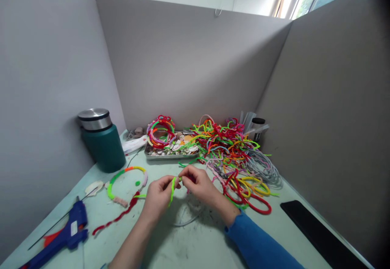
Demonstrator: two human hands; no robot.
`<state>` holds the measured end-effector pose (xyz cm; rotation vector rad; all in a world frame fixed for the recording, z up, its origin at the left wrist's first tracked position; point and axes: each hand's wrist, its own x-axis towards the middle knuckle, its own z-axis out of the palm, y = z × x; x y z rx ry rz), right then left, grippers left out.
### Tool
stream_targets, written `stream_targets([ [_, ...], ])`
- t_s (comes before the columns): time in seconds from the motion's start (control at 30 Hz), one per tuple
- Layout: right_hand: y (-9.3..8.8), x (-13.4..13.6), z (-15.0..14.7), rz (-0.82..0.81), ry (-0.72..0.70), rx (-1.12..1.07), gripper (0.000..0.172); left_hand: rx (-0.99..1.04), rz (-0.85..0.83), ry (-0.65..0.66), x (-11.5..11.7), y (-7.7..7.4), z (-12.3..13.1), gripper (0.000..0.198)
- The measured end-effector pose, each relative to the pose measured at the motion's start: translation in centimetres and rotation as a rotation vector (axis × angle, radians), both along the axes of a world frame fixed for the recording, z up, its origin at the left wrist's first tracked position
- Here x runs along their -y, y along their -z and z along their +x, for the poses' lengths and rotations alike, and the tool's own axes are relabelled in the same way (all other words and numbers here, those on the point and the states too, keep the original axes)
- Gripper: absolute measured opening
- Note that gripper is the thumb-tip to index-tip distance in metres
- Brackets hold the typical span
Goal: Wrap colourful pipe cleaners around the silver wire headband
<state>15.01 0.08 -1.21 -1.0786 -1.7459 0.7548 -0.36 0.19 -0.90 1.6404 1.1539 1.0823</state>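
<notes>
A bright green pipe cleaner (172,192) is pinched in my left hand (160,194), its longer part hanging down past the fingers. My right hand (198,181) meets the left at the fingertips, closed on the upper end of the same pipe cleaner. Left of my hands lies a ring wrapped in several colours (113,186), with a red pipe cleaner (117,217) trailing from its lower right side. A thin grey loop (185,223) rests on the table below my hands, partly hidden by them.
A blue glue gun (71,228) lies at the left, before a green flask (103,145). Behind my hands, a metal tray (170,157) holds shells and stacked wrapped rings (160,133). A heap of pipe cleaners (224,137) and a black flat object (317,228) are right. Grey partitions (189,66) enclose the table.
</notes>
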Motion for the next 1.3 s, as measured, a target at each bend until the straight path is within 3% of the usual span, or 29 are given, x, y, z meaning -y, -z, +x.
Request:
stream_targets([
  [0.33, -0.8, 0.7, -0.2, 0.049, -0.026, 0.028, 0.006, 0.26, -0.359, 0.105, 0.0, 0.5, -0.2, 0.036],
  [0.43, -0.5, 0.4, -0.1, 0.061, -0.01, 0.031, 0.005, 0.204, -0.34, 0.105, -0.2, 0.5, 0.0, 0.033],
  [0.63, -0.2, 0.1, 0.1, 0.082, 0.009, 0.062, 0.006, 0.121, -0.144, -0.06, -0.6, 0.1, -0.4, 0.03],
  [0.9, -0.2, 0.1, 0.1, 0.066, 0.029, 0.054, 0.007, 0.224, -0.078, 0.02, -0.3, -0.4, -1.2, 0.024],
  [1.13, -0.2, 0.1, 0.0, 0.056, 0.033, 0.053, 0.008, 0.401, -0.165, 0.007, -0.5, 0.2, -1.2, 0.04],
  [1.3, -0.3, 0.2, 0.0, 0.049, 0.035, 0.032, 0.008, 0.521, -0.186, 0.039, -0.2, -0.3, -0.7, 0.055],
])
